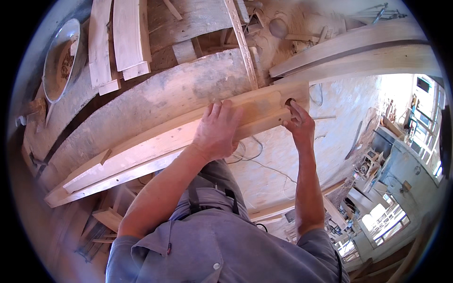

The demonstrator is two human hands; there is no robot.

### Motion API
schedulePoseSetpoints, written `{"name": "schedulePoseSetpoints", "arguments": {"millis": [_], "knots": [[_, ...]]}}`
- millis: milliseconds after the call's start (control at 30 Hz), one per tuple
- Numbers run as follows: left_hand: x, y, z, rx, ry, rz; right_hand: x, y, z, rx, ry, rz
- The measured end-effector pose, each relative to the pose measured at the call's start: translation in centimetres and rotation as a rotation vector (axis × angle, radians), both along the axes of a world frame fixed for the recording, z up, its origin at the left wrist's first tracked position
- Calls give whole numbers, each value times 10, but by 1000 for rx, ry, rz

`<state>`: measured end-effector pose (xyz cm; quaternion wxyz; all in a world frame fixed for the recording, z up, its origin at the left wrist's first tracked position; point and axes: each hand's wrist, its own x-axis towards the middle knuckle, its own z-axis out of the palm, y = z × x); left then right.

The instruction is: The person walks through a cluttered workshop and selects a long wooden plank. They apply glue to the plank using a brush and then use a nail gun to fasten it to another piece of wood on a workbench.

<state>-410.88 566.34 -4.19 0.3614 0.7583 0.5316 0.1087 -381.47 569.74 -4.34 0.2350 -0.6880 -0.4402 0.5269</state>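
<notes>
A long pale wooden board lies slantwise in front of me, built of pieces stepped along its near side. My left hand lies across it near the middle, fingers bent over its top and slightly blurred; the thumb is mostly hidden. Close to the board's right end is a dark round hole. There my right hand grips the board, a fingertip at the hole and the thumb against the near edge. Small dark spots mark the side face.
A wide worn workbench sits beneath the board. Two stacked planks lie at the far left, near a shallow bowl holding debris. Long planks stretch to the far right. A thin cable trails across the dusty floor.
</notes>
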Motion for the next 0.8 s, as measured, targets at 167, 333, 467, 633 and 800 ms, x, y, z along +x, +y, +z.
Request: {"name": "schedulePoseSetpoints", "arguments": {"millis": [167, 333, 467, 633, 800], "knots": [[3, 1, -4, 8, 5, 11, -8, 2, 7, 3, -62, 10], [4, -1, -1, 46, 19, 22, -9, 0, 8, -40, -62, -14], [5, -4, -9, -4, 19, 28, 10, -4, -10, -65, 45, -2], [1, -11, -12, 36, 60, -42, 25, -2, -35, 55, -147, 271], [-44, -37, -6, 52, -202, 168, 31, -5, -25, -16, 53, 69]]}}
